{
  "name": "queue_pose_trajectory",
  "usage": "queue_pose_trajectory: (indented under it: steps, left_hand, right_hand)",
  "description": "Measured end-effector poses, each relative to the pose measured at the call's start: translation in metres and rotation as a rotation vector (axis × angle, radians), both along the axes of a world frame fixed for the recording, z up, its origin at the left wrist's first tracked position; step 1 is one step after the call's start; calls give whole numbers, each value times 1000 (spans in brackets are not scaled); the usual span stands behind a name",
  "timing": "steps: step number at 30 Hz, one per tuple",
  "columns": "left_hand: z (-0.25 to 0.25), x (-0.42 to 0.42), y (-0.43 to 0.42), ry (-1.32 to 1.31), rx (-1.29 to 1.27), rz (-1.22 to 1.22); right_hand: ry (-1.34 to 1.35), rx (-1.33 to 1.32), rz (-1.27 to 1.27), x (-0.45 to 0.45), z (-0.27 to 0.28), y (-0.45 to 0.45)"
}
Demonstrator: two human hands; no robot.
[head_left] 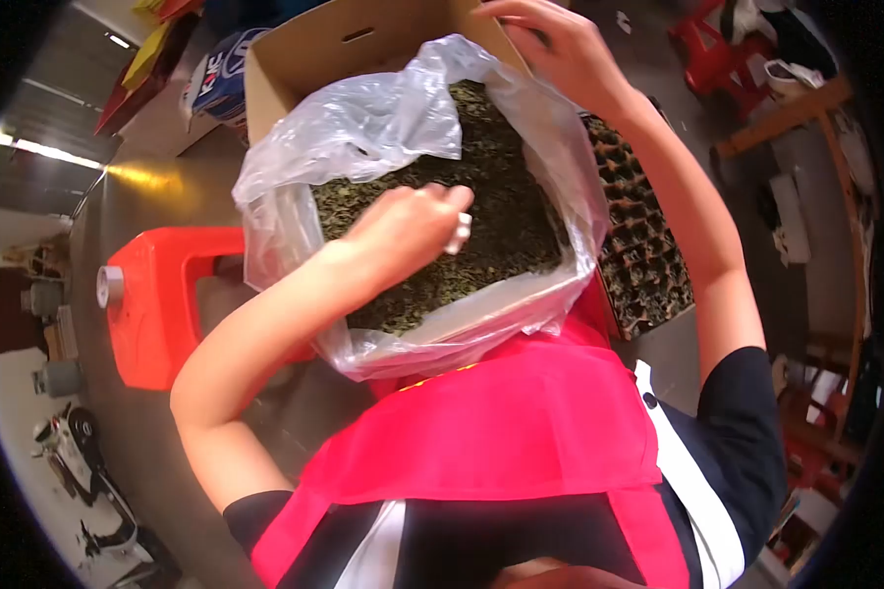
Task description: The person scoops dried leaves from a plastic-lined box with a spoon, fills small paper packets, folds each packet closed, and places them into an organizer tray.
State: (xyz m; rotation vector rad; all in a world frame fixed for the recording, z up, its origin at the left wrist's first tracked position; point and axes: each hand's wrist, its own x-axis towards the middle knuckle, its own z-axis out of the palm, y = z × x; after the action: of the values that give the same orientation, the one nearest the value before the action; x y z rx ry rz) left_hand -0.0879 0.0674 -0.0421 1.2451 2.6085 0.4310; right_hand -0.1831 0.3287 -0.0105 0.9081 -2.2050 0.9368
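A cardboard box [319, 44] lined with a clear plastic bag [363, 123] stands in front of my body. Dry, dark green leaf-like flakes [496, 187] fill the bag. Just over the flakes, my left hand [413, 224] is closed with a small white thing [459, 234] at its fingers; I cannot make out what it is. My right hand [555, 49] is at the far right edge of the box, its fingers stretched out and apart. Whether it presses on the cardboard is hard to see.
A red plastic jerrycan [157, 314] stands on the floor to the left. Right of the box lies a tray [643, 245] with many dark cells. A blue and white bag [228, 79] is behind at left, and a red stool [717, 59] at far right.
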Motion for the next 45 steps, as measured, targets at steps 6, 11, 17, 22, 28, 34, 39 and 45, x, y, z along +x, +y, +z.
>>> queue_pose_trajectory:
  steps: [6,11,17,22,28,34,39,45]
  left_hand:
    - [-25,3,27,-160,322,-90]
    - [-27,-4,26,-223,444,-12]
    - [-26,2,29,-260,476,33]
    - [-29,0,35,-208,510,9]
    - [-21,4,31,-373,526,171]
    - [-11,-1,25,-846,646,302]
    - [3,6,-2,-1109,764,408]
    - [41,36,-43,-946,664,657]
  right_hand:
    - [-382,576,409,-135,-30,-114]
    - [-463,784,400,-163,-96,-183]
    - [-596,847,452,-160,-102,-219]
    - [-391,754,460,-145,-92,-221]
    - [-425,358,481,-138,-42,-199]
    - [-732,-337,532,-47,62,-120]
    - [-382,-234,554,10,80,-48]
    - [-748,-199,435,116,37,-18]
